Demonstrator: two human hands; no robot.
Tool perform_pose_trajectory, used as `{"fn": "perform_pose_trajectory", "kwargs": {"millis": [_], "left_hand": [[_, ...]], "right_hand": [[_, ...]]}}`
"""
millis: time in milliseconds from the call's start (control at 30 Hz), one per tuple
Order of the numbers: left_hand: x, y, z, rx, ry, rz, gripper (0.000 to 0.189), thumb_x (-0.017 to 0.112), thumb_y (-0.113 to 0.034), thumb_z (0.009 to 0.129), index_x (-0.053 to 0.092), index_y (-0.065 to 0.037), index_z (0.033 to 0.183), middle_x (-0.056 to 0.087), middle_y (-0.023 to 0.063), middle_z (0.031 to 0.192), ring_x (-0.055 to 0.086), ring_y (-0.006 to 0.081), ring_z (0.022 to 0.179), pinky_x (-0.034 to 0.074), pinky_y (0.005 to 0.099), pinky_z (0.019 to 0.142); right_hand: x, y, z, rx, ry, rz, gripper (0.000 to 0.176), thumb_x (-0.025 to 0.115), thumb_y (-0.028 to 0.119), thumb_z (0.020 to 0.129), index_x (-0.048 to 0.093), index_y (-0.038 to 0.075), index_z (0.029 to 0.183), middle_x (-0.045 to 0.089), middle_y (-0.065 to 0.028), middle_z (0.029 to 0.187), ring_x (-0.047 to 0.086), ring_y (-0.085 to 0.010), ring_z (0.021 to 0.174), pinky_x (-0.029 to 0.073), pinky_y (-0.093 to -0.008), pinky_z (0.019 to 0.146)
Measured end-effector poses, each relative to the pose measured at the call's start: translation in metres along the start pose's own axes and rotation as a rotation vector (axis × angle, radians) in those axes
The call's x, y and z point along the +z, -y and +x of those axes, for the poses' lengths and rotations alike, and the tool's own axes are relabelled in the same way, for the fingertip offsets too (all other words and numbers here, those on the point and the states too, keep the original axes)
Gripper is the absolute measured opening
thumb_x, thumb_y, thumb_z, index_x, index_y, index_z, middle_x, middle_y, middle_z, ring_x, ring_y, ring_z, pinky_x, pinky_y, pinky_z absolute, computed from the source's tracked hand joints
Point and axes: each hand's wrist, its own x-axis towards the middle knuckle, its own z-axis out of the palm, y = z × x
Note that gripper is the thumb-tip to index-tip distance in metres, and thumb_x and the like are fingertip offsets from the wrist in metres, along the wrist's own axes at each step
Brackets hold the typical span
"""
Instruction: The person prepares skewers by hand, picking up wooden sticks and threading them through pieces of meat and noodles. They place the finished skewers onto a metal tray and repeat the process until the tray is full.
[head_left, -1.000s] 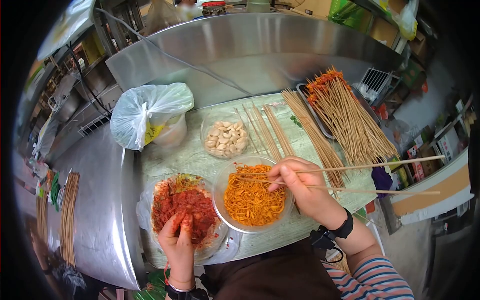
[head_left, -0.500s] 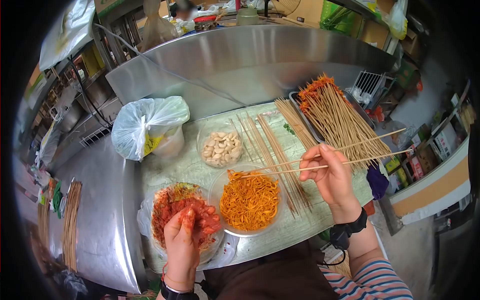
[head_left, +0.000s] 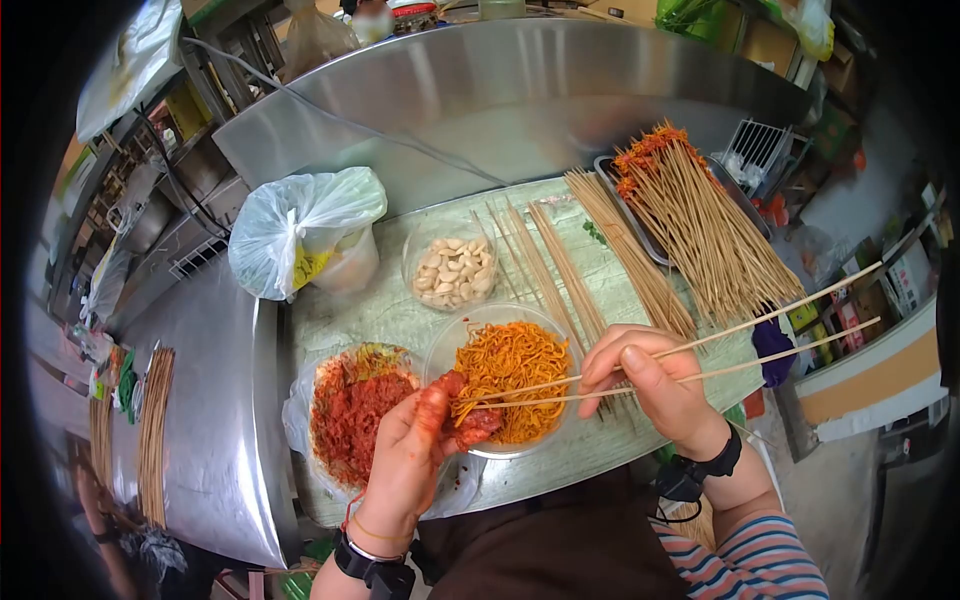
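My left hand (head_left: 405, 445), its fingers stained red, is closed on a piece of red seasoned meat (head_left: 480, 427) over the near edge of the bowl of orange shreds (head_left: 505, 350). In my right hand (head_left: 645, 382) are two long bamboo sticks (head_left: 775, 330), gripped like chopsticks. Their tips reach the meat, with a few shreds there. Left of the bowl, a bowl lined with plastic holds a red meat mixture (head_left: 360, 412). A clear bowl of pale garlic cloves (head_left: 455, 270) stands behind.
Loose bamboo skewers (head_left: 570, 265) lie behind my right hand. At the back right, a dark tray (head_left: 605, 180) bears many loaded skewers (head_left: 690, 215). A plastic-bagged tub (head_left: 310, 235) stands at the back left. Another person's arm (head_left: 95, 500) shows at the lower left.
My left hand has moved right, from over the red mixture to the shreds bowl, with the meat. The stick tips have come down and toward me from the bowl's far left edge to the meat.
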Motion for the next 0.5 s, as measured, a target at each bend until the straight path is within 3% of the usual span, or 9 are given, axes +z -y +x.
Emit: {"fn": "perform_pose_trajectory", "kwargs": {"millis": [33,100,133,200,500], "left_hand": [[0.001,0.002,0.000,-0.003,-0.003,0.001,0.042,0.047,-0.029,0.095,0.049,0.006,0.118,0.061,0.0163,0.105,0.065,0.0280,0.090,0.054,0.0332,0.077],[0.002,0.008,0.000,0.099,-0.049,0.124,0.033,0.056,-0.009,0.090,0.050,0.005,0.119,0.062,0.0145,0.105,0.066,0.0248,0.088,0.054,0.0297,0.074],[0.002,0.011,-0.001,0.096,-0.050,0.125,0.033,0.056,-0.009,0.090,0.050,0.005,0.119,0.062,0.0145,0.105,0.066,0.0248,0.088,0.054,0.0297,0.074],[0.001,0.016,-0.001,0.113,-0.118,0.074,0.034,0.059,0.006,0.083,0.052,0.006,0.116,0.063,0.0137,0.101,0.066,0.0221,0.084,0.054,0.0274,0.070],[-0.005,0.022,-0.006,0.131,-0.219,0.177,0.021,0.057,0.002,0.085,0.058,0.006,0.105,0.065,0.0141,0.088,0.064,0.0182,0.071,0.052,0.0253,0.062]], "right_hand": [[0.000,-0.001,0.001,0.018,0.006,0.000,0.035,0.037,0.019,0.098,0.057,-0.008,0.088,0.055,-0.0143,0.089,0.064,-0.0217,0.074,0.053,-0.0283,0.069],[0.001,-0.003,0.001,0.037,0.011,0.002,0.036,0.036,0.019,0.098,0.057,-0.009,0.088,0.055,-0.0143,0.089,0.064,-0.0213,0.074,0.053,-0.0284,0.069],[0.001,-0.004,0.001,0.045,0.011,0.024,0.036,0.036,0.019,0.098,0.057,-0.008,0.088,0.055,-0.0143,0.089,0.064,-0.0211,0.074,0.052,-0.0281,0.069],[0.002,-0.007,0.000,0.054,0.010,0.046,0.036,0.036,0.020,0.098,0.056,-0.008,0.089,0.055,-0.0142,0.089,0.064,-0.0209,0.074,0.052,-0.0279,0.069],[-0.004,-0.003,-0.008,0.164,-0.063,0.131,0.036,0.038,0.023,0.098,0.058,-0.007,0.094,0.060,-0.0144,0.087,0.064,-0.0210,0.072,0.052,-0.0281,0.068]]}}
